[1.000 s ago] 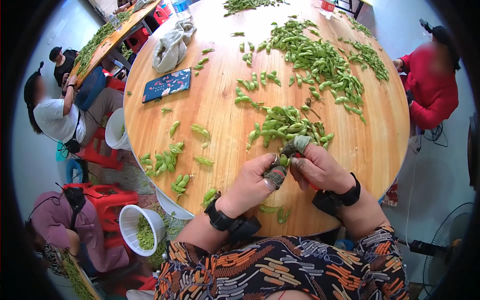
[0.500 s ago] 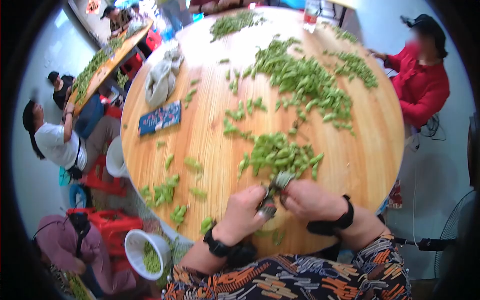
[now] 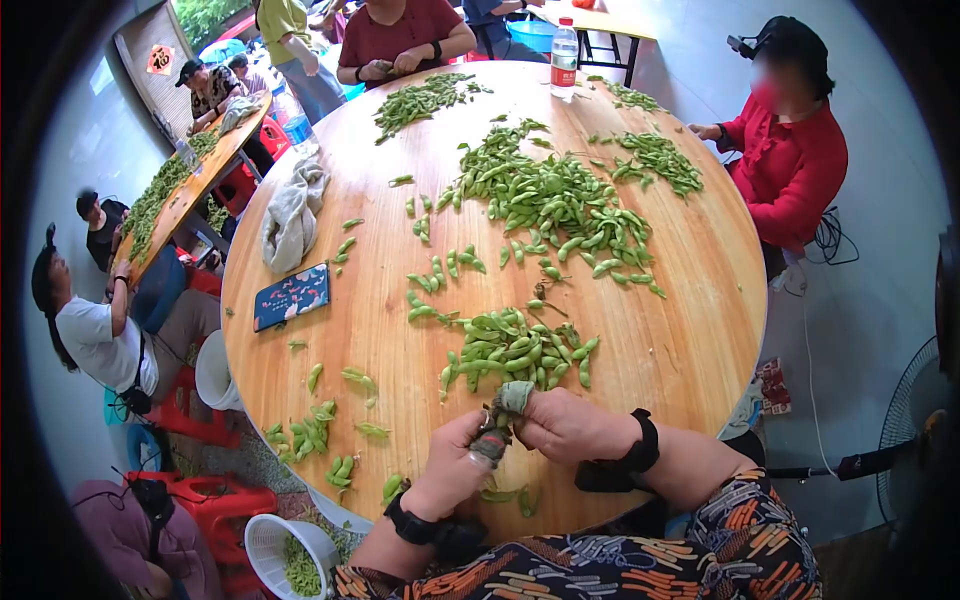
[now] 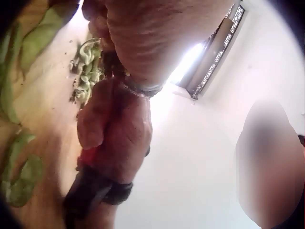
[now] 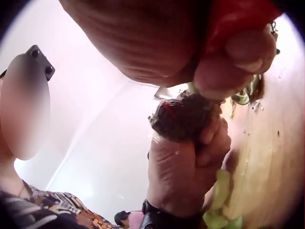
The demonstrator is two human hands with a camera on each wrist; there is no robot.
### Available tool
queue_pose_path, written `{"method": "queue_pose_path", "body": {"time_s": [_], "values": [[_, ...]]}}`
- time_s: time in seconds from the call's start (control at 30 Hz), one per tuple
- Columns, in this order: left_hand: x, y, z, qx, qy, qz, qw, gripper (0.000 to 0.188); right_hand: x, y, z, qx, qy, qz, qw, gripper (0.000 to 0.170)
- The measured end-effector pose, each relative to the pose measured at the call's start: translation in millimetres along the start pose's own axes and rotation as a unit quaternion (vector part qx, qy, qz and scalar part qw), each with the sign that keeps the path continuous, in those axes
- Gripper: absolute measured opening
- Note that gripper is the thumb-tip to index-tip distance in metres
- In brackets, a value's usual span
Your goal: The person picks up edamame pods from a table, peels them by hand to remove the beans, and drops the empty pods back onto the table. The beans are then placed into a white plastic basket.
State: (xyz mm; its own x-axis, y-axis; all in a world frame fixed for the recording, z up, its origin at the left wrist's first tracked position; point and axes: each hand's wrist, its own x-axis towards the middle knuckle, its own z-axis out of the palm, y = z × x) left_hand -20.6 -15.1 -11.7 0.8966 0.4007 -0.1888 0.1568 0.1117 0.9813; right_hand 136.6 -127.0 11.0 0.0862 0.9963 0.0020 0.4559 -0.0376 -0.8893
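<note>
My left hand (image 3: pixel 452 470) and right hand (image 3: pixel 575 428) meet close over the near part of the table, fingers curled. Grey cloth wraps the left thumb (image 3: pixel 490 446) and the right thumb (image 3: pixel 514 398). Between the hands, a pale green sliver of a soybean pod (image 5: pixel 192 87) shows in the right wrist view; fingers hide the rest. Something red (image 5: pixel 238 21) lies along the right palm, mostly covered. Just beyond the hands is a small heap of green soybean pods (image 3: pixel 520 350). A few pods (image 3: pixel 525 500) lie by the wrists.
On the round wooden table (image 3: pixel 680 340) spreads a larger pod pile (image 3: pixel 540 190). Loose pods (image 3: pixel 305 432), a blue floral pouch (image 3: pixel 291 298), a grey cloth (image 3: pixel 295 215) and a bottle (image 3: pixel 564 62) also lie or stand there. A white basket (image 3: pixel 290 560) is below left. A person in red (image 3: pixel 800 160) sits right.
The head view has tilted up and shifted, bringing more of the far side into sight. The hands stay together; the pod seen between them a second ago is now hidden in the head view.
</note>
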Motion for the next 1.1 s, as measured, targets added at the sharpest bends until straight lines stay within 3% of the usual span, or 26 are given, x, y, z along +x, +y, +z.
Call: {"method": "queue_pose_path", "body": {"time_s": [0.03,0.07,0.1,0.17,0.2,0.23,0.27,0.33,0.37,0.4,0.43,0.47,0.5,0.53,0.6,0.77,0.83,0.97,1.03,1.1], "values": [[-1.7,6.3,1.0,-0.087,-0.016,-0.032,0.996,0.014,1.1,2.8,0.8,0.069,-0.014,0.012,0.997,0.02],[-3.5,12.9,2.1,-0.087,-0.018,-0.034,0.995,0.014,0.8,3.5,1.1,0.139,-0.027,0.025,0.99,0.02],[-5.2,17.7,2.9,-0.08,-0.024,-0.015,0.996,0.014,-0.5,-1.1,-3.4,0.236,-0.061,0.103,0.964,0.019],[-3.7,21.0,5.0,-0.074,-0.031,0.002,0.997,0.014,-1.6,-8.1,-4.3,0.295,-0.05,0.124,0.946,0.017],[-2.3,21.3,6.3,-0.162,-0.028,-0.044,0.985,0.014,-2.0,-9.6,-3.4,0.35,-0.04,0.144,0.925,0.016],[-2.3,20.6,7.3,-0.248,-0.023,-0.091,0.964,0.013,-1.6,-1.9,0.1,0.345,-0.032,0.132,0.929,0.015],[-3.0,18.8,6.6,-0.249,-0.023,-0.092,0.964,0.013,-1.6,-0.2,0.0,0.346,-0.032,0.134,0.928,0.015],[-2.4,14.4,1.9,-0.059,-0.005,-0.043,0.997,0.012,1.2,1.1,-6.7,0.311,0.017,0.159,0.937,0.017],[-2.0,10.9,-0.7,-0.059,-0.006,-0.042,0.997,0.012,1.7,-5.6,-15.4,0.217,0.024,0.165,0.962,0.017],[-1.9,6.3,-3.2,-0.012,0.006,-0.016,1.0,0.011,2.0,-3.4,-12.2,0.216,0.023,0.164,0.962,0.017],[-2.2,3.6,-4.3,0.035,0.018,0.009,0.999,0.012,1.7,1.0,-5.4,0.08,0.068,0.055,0.993,0.018],[-1.3,3.8,-4.0,0.035,0.019,0.008,0.999,0.012,1.1,2.9,-0.5,-0.058,0.11,-0.054,0.991,0.018],[0.5,4.7,-3.0,0.019,0.003,0.003,1.0,0.013,-2.7,-6.5,-0.2,-0.042,0.049,0.017,0.998,0.016],[1.9,5.3,-1.9,0.002,-0.012,-0.002,1.0,0.014,-3.1,-6.0,1.6,-0.041,0.048,0.017,0.998,0.016],[3.5,3.5,0.1,-0.003,-0.015,0.013,1.0,0.013,-2.0,-2.7,4.7,-0.021,0.095,-0.092,0.991,0.016],[2.4,7.2,-2.6,-0.015,-0.04,0.006,0.999,0.012,-2.5,5.8,5.2,-0.025,0.058,-0.094,0.994,0.02],[3.2,7.9,-3.8,0.03,-0.057,0.023,0.998,0.014,-4.0,-2.5,1.4,-0.051,0.032,-0.027,0.998,0.015],[3.7,5.3,-6.5,0.027,-0.081,-0.006,0.996,0.017,-1.6,-2.7,-0.6,0.012,0.02,-0.005,1.0,0.013],[0.0,20.7,-2.6,-0.069,-0.113,-0.066,0.989,0.02,-1.4,0.1,-0.6,0.15,-0.049,0.072,0.985,0.012],[0.5,25.6,-2.4,-0.07,-0.122,-0.073,0.987,0.022,-1.7,-12.4,-7.9,0.195,-0.051,0.108,0.974,0.012]]}}
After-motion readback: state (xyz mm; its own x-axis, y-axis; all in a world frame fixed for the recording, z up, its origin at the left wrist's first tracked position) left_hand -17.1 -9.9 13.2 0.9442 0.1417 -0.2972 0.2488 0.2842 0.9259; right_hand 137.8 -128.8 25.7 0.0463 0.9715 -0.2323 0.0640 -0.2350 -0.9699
